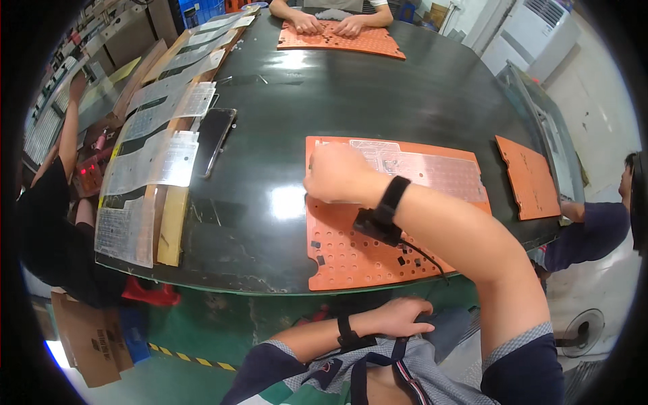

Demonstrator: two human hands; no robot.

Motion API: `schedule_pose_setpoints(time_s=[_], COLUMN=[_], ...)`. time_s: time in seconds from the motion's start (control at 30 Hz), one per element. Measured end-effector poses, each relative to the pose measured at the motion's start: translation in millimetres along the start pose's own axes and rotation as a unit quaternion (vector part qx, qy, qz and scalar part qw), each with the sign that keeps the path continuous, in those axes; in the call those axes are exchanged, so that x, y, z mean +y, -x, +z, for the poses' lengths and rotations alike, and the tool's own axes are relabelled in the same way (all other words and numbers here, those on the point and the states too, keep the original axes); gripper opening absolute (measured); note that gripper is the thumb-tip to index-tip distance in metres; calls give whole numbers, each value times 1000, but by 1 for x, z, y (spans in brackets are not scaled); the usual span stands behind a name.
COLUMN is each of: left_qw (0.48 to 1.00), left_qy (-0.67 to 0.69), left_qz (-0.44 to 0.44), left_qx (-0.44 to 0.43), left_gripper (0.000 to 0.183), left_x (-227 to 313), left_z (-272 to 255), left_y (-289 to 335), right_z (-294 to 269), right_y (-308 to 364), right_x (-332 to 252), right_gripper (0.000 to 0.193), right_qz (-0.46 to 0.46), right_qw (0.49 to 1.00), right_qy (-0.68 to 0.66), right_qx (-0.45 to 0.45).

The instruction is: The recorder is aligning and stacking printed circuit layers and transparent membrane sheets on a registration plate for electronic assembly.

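Observation:
My right hand [337, 174] is closed over the upper left part of an orange perforated board [351, 250] at the table's near edge. Its fingertips are hidden, so what they hold, if anything, does not show. Right beside it, clear plastic sheets [432, 172] with printed or cut outlines lie on the board's upper half. Small black pieces [317, 260] are scattered over the lower half. My left hand [403, 316] rests low over my lap, below the table edge, its thumb apart from the loosely bent fingers and nothing seen in it.
Left on the dark table [270, 115] lie a row of clear sheets [145, 162] and a phone [216, 138]. A second orange board [530, 179] is at the right. Across the table a person's hands work on another orange board [337, 40]. People sit at both sides.

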State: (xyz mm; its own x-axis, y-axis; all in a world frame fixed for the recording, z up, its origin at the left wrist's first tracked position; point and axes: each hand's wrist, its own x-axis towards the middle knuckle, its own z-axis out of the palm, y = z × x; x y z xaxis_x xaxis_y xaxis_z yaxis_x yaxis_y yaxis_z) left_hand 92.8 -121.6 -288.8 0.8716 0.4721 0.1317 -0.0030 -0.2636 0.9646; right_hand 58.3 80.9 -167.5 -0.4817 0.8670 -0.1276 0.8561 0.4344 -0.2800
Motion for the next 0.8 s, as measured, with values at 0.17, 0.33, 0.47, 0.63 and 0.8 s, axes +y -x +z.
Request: schedule_pose_setpoints(time_s=[0.17,0.33,0.47,0.63,0.8], left_qw=[999,996,989,959,925], left_qy=[11,0,29,121,129], left_qz=[-3,36,130,254,332], left_qx=[-49,-82,-61,29,133], left_gripper=[41,41,37,26,22], left_x=[-1,6,15,65,107], left_z=[-4,-1,9,30,57], left_y=[-4,-34,-74,-137,-212], right_z=[-87,-218,-303,-371,-385], right_y=[7,56,108,206,340], right_x=[55,162,213,236,231], right_gripper=[22,20,19,17,16], right_qz=[46,148,233,318,375], right_qw=[986,985,965,917,885], right_qy=[-122,-38,102,197,87], right_qx=[-101,-75,64,137,262])
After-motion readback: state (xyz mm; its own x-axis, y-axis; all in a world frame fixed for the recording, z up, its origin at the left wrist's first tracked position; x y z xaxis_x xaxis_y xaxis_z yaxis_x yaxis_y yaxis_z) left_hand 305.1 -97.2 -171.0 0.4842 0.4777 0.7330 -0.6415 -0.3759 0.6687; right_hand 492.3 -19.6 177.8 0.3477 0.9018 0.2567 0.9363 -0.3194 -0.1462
